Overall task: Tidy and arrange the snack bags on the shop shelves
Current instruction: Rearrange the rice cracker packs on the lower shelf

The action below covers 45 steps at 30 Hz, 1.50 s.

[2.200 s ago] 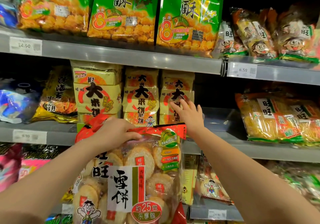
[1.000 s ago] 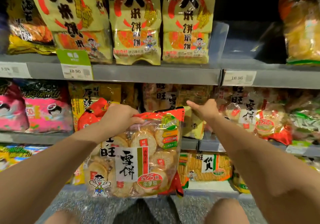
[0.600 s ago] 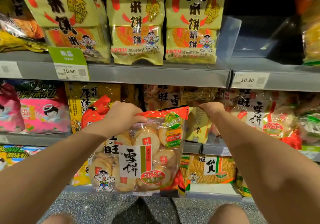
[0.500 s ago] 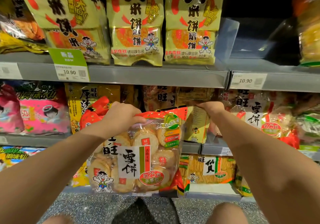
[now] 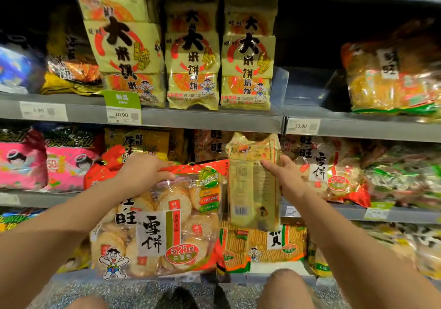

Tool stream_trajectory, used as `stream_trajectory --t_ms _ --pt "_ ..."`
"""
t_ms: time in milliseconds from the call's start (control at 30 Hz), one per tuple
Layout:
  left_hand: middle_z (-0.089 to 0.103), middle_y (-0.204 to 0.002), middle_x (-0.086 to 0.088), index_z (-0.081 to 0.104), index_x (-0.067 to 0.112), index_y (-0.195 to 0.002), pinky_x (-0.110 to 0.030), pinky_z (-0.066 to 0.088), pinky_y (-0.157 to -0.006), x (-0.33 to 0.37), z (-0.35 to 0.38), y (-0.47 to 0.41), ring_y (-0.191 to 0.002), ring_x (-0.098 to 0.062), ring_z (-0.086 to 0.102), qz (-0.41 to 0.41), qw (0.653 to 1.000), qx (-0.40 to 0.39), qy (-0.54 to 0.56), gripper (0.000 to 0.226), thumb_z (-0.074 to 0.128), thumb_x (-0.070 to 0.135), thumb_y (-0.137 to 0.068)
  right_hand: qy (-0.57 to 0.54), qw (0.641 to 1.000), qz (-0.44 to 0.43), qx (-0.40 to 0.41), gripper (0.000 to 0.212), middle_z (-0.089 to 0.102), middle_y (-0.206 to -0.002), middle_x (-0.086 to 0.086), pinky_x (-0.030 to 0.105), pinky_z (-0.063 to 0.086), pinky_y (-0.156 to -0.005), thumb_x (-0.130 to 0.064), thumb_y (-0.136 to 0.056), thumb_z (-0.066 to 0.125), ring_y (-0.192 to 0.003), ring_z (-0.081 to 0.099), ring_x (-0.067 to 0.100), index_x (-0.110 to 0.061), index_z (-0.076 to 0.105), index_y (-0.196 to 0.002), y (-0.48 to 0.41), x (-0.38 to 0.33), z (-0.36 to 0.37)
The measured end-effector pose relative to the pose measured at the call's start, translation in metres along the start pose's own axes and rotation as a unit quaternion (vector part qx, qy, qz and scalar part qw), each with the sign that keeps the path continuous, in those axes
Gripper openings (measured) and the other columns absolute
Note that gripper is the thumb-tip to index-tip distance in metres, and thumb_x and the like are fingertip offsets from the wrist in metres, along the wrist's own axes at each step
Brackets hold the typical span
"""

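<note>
While the left hand point(image 5: 143, 172) grips the top edge of the red-trimmed cracker bag point(image 5: 162, 225) hanging below it, the right hand point(image 5: 284, 177) pinches the yellow bag point(image 5: 253, 189) by its side edge; open shelf space point(image 5: 307, 91) lies above that grip.

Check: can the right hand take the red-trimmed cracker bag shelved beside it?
Probably not yet: the right hand grips a yellow bag. The shelved red-trimmed cracker bag lies just to its right with nothing between, so reach looks fine.
</note>
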<state>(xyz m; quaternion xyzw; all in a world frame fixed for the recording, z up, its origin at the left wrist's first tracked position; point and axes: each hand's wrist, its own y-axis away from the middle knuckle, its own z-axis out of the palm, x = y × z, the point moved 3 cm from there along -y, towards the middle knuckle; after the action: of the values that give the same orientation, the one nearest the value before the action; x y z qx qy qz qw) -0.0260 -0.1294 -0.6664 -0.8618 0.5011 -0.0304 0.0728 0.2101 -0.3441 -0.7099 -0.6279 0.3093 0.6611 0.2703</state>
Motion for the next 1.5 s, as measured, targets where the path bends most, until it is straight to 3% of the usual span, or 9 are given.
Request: stream_trajectory --t_ms 200,367,533,700,1000,1167,1300,1400,1500 --pt "0.043 -0.056 0.008 0.037 0.028 -0.054 -0.030 0.023 -0.065 0.007 -0.022 0.034 -0.067 -0.013 0.047 -0.013 1.000 -0.003 -0.026 0.043 0.048 0.053 -0.088 -0.087 0.994 -0.009 -0.066 0.055 0.066 -0.111 0.016 0.038 0.055 -0.078 -0.011 -0.084 0.064 -0.094 0.067 0.030 0.001 0.041 -0.132 0.060 -0.019 -0.005" --pt "0.063 -0.077 0.005 0.059 0.027 -0.071 -0.029 0.026 -0.070 0.033 -0.038 0.035 -0.086 -0.018 0.058 0.009 0.998 0.018 -0.058 0.025 0.050 0.038 -0.091 0.040 0.978 -0.029 -0.203 0.044 0.067 -0.104 0.010 0.040 0.055 -0.083 -0.018 -0.076 0.071 -0.089 0.066 0.025 -0.005 0.057 -0.117 0.090 -0.053 0.048" --pt "0.066 -0.105 -0.008 0.060 0.013 -0.092 -0.032 0.039 -0.085 0.049 -0.040 0.012 -0.103 -0.030 0.058 -0.040 0.998 -0.021 0.043 0.021 0.043 0.004 -0.088 0.292 0.903 -0.154 -0.275 0.036 0.029 -0.148 -0.015 0.034 0.033 -0.108 -0.031 -0.082 0.070 -0.129 0.039 0.010 -0.016 0.065 -0.114 0.095 -0.070 0.100" --pt "0.054 -0.081 -0.001 0.060 0.010 -0.090 -0.021 0.039 -0.052 0.061 -0.049 -0.001 -0.064 -0.015 0.051 -0.036 0.986 -0.086 0.138 0.016 0.045 0.007 -0.090 0.326 0.884 -0.140 -0.306 0.038 0.016 -0.155 -0.010 0.031 0.023 -0.111 -0.031 -0.084 0.068 -0.139 0.023 0.011 -0.018 0.063 -0.119 0.079 -0.069 0.093" --pt "0.046 -0.064 0.002 0.046 0.014 -0.059 -0.023 0.033 -0.050 0.071 -0.032 -0.026 -0.058 -0.011 0.042 -0.045 0.973 -0.093 0.209 0.028 0.053 0.006 -0.086 0.432 0.839 -0.178 -0.278 0.023 0.042 -0.089 -0.010 0.030 0.037 -0.080 -0.033 -0.086 0.065 -0.085 0.044 0.013 -0.037 0.046 -0.074 0.052 -0.070 0.086" --pt "0.052 -0.064 0.001 0.054 0.012 -0.064 -0.022 0.035 -0.049 0.071 -0.029 -0.025 -0.059 -0.015 0.049 -0.002 0.980 -0.077 0.184 0.025 0.052 0.011 -0.088 0.434 0.846 -0.195 -0.239 0.020 0.042 -0.084 -0.006 0.035 0.039 -0.079 -0.033 -0.081 0.070 -0.083 0.046 0.017 -0.017 0.061 -0.088 0.049 -0.064 0.083" --pt "0.068 -0.090 -0.003 0.070 0.009 -0.089 -0.026 0.047 -0.075 0.063 -0.033 -0.018 -0.083 -0.018 0.061 0.044 0.993 -0.035 0.107 0.020 0.053 0.020 -0.089 0.444 0.848 -0.209 -0.200 0.038 0.038 -0.080 -0.014 0.034 0.040 -0.080 -0.035 -0.079 0.071 -0.082 0.044 0.014 -0.011 0.064 -0.106 0.047 -0.062 0.085" --pt "0.068 -0.102 -0.001 0.068 0.012 -0.100 -0.037 0.043 -0.093 0.048 -0.033 -0.005 -0.098 -0.021 0.061 0.126 0.987 0.090 0.035 0.022 0.064 0.022 -0.081 0.422 0.862 -0.225 -0.168 0.017 0.038 -0.077 -0.011 0.035 0.039 -0.073 -0.035 -0.077 0.072 -0.073 0.042 0.011 -0.024 0.059 -0.080 0.044 -0.060 0.081" --pt "0.067 -0.112 -0.005 0.062 0.014 -0.119 -0.047 0.046 -0.089 0.035 -0.020 0.012 -0.101 -0.027 0.063 0.117 0.978 0.174 -0.004 0.054 0.079 0.028 -0.070 0.394 0.882 -0.220 -0.137 0.034 0.037 -0.075 -0.006 0.027 0.032 -0.065 -0.028 -0.077 0.074 -0.066 0.037 0.007 -0.032 0.042 -0.064 0.040 -0.055 0.072"
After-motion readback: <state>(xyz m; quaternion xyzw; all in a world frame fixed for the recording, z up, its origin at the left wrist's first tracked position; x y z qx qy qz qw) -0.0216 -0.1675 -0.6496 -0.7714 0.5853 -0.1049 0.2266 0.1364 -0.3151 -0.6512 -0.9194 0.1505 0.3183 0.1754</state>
